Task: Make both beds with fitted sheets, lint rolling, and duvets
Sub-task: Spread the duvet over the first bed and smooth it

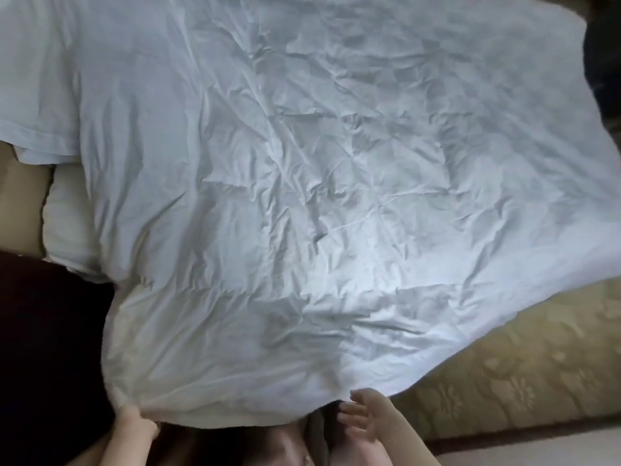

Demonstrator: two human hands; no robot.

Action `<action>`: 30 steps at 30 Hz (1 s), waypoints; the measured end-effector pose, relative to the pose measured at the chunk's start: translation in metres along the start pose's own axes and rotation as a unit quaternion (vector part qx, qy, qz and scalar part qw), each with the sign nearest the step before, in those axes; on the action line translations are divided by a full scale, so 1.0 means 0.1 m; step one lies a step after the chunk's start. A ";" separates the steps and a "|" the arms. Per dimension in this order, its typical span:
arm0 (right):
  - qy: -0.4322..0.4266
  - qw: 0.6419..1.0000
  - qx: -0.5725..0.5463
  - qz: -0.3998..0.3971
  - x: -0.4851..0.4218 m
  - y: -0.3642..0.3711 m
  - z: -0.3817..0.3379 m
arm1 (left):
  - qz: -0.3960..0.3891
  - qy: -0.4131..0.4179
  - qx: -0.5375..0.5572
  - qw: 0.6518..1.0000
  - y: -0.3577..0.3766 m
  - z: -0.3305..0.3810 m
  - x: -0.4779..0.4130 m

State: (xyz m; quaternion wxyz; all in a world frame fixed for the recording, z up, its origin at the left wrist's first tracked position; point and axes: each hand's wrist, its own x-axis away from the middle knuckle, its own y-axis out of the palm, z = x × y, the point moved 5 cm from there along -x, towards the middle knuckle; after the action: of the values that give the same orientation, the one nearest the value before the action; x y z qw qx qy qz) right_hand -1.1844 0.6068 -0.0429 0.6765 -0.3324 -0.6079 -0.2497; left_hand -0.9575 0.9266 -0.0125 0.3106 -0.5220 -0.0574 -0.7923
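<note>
A wrinkled white duvet [302, 183] spreads across most of the view, lying skewed over a bed. My left hand [136, 422] grips the duvet's near-left corner at the bottom edge. My right hand [361, 415] hovers just below the duvet's near edge with fingers spread and holds nothing. The beige patterned side of the mattress [510, 375] shows bare at lower right, where the duvet does not reach.
A white pillow or folded bedding [67, 216] lies at the left under the duvet's edge. A dark area [50, 331] fills the lower left. Dark objects [605, 62] sit at the top right corner. Pale floor [537, 452] shows at bottom right.
</note>
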 end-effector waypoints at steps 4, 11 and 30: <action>-0.037 0.999 0.031 0.010 -0.06 -0.31 -0.13 | -0.002 -0.051 -0.119 0.992 0.13 -0.32 -0.01; -0.059 0.998 -0.033 0.013 -0.12 -1.26 -0.44 | -0.091 -0.080 -0.220 0.968 0.75 -1.12 0.43; -0.135 0.981 -0.116 0.074 -0.03 -3.54 -1.85 | -0.212 -0.028 -0.221 0.952 2.93 -2.50 2.01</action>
State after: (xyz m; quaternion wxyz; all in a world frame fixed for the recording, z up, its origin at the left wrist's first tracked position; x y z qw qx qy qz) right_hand -1.3261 0.2358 -0.0011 0.5619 -0.4834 -0.6339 -0.2207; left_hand -1.0459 0.5016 -0.0195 0.0108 -0.5752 0.0014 -0.8179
